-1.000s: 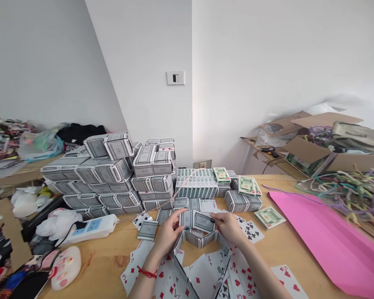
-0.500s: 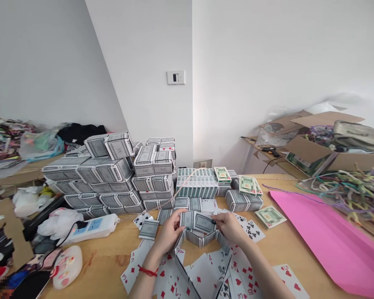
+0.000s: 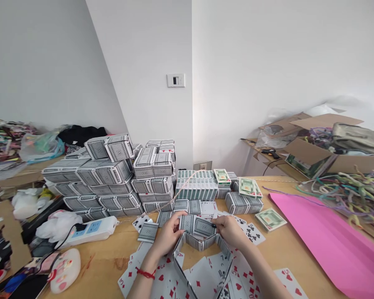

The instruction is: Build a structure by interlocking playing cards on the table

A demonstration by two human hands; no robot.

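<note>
Between my two hands is a pair of joined, folded playing cards, their grey patterned backs towards me. My left hand pinches the left end. At the right end, my right hand grips the edge with fingers and thumb. Just below and nearer to me stands a heart-shaped frame made of linked cards on edge, its near tip cut off by the picture's bottom. Loose face-up cards lie inside and around it. I cannot tell whether the held cards touch the frame.
Stacks of card-built blocks rise at the back left. Green-and-white card boxes stand behind my hands. A white power strip lies at left, a pink sheet at right. Tangled cords and an open carton sit farther right.
Both hands keep hold of the folded cards, which sit slightly lower in the picture. The background has also shifted down a little; nothing was let go.
</note>
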